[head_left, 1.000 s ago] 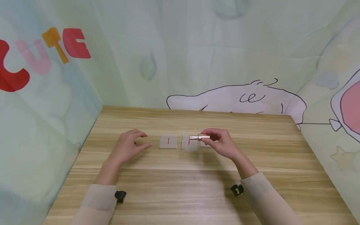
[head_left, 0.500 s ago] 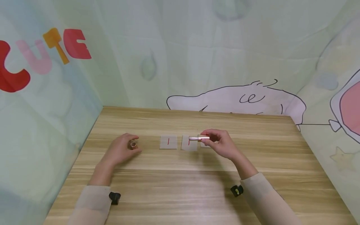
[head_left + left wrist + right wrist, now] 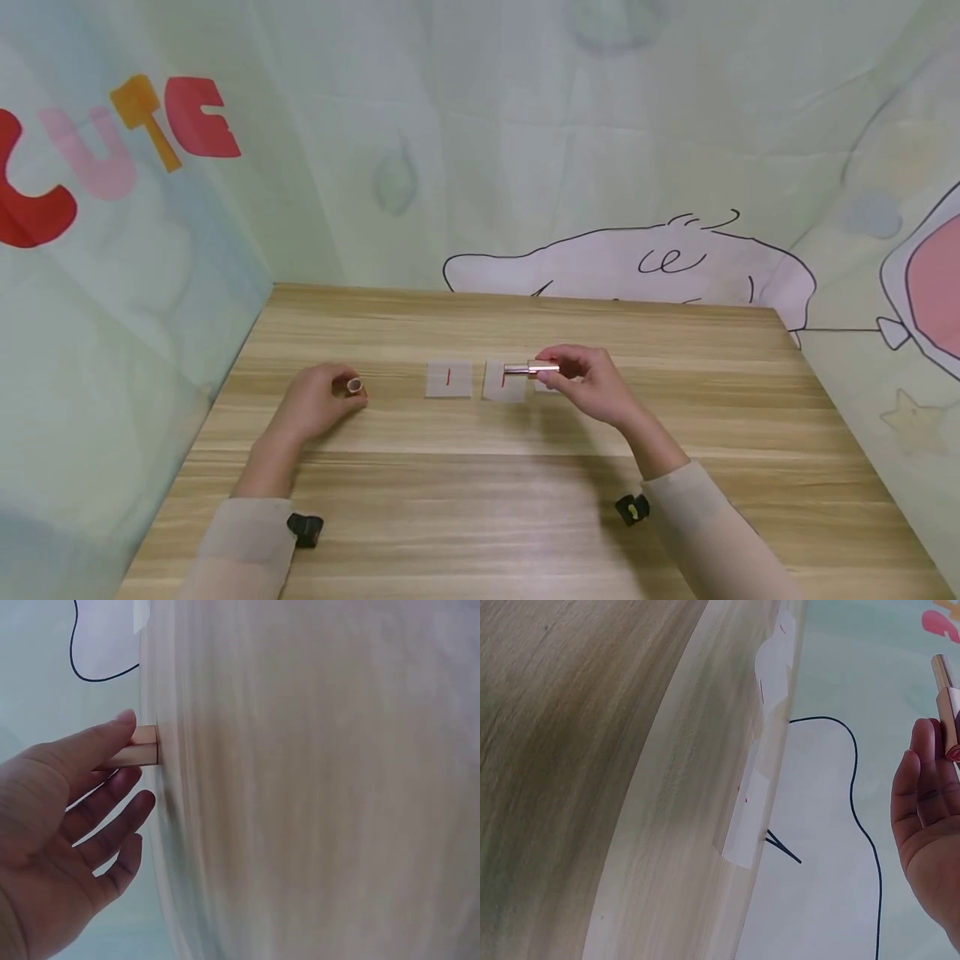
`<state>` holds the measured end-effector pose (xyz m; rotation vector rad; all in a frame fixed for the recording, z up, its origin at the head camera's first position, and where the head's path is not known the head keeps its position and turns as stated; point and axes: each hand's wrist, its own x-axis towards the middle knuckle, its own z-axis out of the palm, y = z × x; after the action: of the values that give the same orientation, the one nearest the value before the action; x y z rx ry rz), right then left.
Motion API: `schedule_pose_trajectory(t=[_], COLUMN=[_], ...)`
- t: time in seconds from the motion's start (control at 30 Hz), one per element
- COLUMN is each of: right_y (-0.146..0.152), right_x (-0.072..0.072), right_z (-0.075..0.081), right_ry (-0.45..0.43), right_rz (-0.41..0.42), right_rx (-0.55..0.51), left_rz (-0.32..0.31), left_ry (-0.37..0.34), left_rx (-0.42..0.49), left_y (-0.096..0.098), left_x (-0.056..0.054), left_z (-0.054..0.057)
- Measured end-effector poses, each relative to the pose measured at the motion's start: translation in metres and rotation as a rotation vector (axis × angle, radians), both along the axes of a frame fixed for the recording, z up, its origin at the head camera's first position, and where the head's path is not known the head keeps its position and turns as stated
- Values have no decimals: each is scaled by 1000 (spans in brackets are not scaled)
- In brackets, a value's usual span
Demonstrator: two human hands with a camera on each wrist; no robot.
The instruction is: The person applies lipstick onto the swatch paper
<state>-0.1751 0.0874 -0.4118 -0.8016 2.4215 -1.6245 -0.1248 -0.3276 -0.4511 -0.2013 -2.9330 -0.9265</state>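
Observation:
On the left of the table, my left hand pinches a rose-gold lipstick cap between thumb and index finger. The cap stands upright with its round opening facing up. In the left wrist view, the cap's lower end is at the tabletop, and the other fingers are loosely bent. My right hand holds an uncapped lipstick level above the cards. Its narrow silver tube points left; no lipstick bullet shows beyond it. A red spot marks the base end of the lipstick in the right wrist view.
Three pale square cards lie in a row: the left card and middle card each bear a red stroke, while the right card is mostly covered by the right hand. A printed cloth rises behind the wooden table.
My left hand has moved left and down to the table, bringing the cap into view between its fingers. The right hand and the lipstick have stayed in place.

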Motion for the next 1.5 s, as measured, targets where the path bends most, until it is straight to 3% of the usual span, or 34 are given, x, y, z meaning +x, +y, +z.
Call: schedule_pose_trajectory(t=[0.43,0.73,1.03,1.33,1.5], right_y=[0,2,4,6,8], right_x=[0,1,0,-1,-1], right_z=[0,1,4,5,7], right_ry=[-3,5,16,17,15], right_rz=[-1,-15,-19,-19,-24], right_rx=[-7,-1,-5,8,-8], left_rz=[62,95,107,104,93], left_ry=[-32,26,43,59,54], left_rx=[45,97,169,350,376], left_y=[3,11,26,38,42], left_x=[1,4,2,-1,-1], left_z=[-5,-3,4,18,27])
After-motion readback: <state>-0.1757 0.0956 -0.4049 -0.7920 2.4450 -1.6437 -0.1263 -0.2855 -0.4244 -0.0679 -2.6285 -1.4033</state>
